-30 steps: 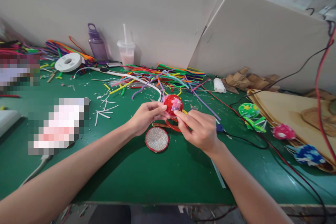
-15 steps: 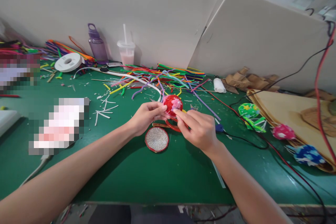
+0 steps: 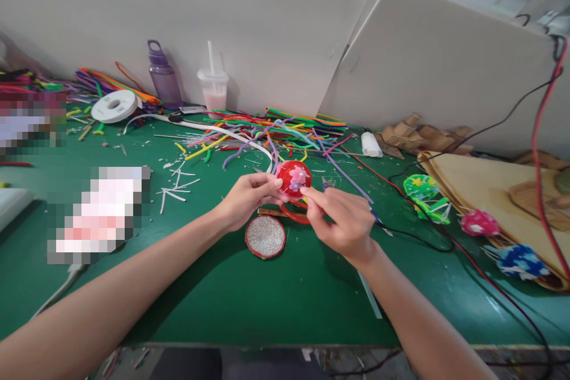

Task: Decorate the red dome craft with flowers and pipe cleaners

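Note:
My left hand [image 3: 249,197] pinches the left side of a small red round piece [image 3: 293,178] with a pink figure on its face, held just above the green table [image 3: 249,297]. My right hand [image 3: 345,219] is closed at the piece's lower right edge, fingertips pressed together against it. Under the hands lies a red ring [image 3: 294,214]. A round red-rimmed disc [image 3: 266,237] filled with white beads lies flat on the table just below my left hand.
A heap of coloured pipe cleaners [image 3: 276,127] lies behind the hands. Farther back are a purple bottle [image 3: 162,76], a cup with a straw [image 3: 214,86] and a white tape roll [image 3: 114,105]. Finished coloured pieces [image 3: 481,222], cardboard and cables sit at the right.
My right hand has shifted slightly right and down along the red piece's edge. The left hand and the piece have stayed almost still.

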Tool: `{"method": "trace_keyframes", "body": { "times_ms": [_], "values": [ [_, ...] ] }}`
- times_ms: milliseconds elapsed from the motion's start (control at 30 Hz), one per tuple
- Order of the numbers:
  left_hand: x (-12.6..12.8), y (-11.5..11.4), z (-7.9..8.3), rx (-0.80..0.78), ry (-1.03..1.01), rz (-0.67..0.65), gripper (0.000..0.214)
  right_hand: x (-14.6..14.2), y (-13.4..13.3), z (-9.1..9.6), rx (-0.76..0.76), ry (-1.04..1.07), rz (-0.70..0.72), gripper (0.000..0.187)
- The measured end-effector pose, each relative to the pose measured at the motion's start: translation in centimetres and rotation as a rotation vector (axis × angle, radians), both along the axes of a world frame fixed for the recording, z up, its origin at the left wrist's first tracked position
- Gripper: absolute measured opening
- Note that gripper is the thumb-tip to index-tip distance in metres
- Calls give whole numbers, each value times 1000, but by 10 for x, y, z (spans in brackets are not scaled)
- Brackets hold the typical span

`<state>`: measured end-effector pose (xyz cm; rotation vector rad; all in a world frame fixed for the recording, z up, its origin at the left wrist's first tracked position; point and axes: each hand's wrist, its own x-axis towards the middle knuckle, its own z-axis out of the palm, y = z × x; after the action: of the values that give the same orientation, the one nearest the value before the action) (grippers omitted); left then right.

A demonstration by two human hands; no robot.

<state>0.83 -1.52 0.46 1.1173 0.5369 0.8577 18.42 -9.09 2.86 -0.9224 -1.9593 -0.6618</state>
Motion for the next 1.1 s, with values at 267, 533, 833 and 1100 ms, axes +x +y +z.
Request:
{"method": "trace_keyframes", "body": {
  "times_ms": [267,533,833,1100],
  "values": [
    [-1,1,0,-6,-9,6,17,-2,-4,-5,-88,364,8,25],
    [-1,0,-2,19,17,-2,17,-9,6,-6,-391,416,-28,13],
    [0,-1,-1,58,45,-13,18,-9,8,-10,-550,502,-27,17],
    [0,-1,-1,117,60,-20,19,-11,8,-12,-566,525,-45,18]
  ]
}}
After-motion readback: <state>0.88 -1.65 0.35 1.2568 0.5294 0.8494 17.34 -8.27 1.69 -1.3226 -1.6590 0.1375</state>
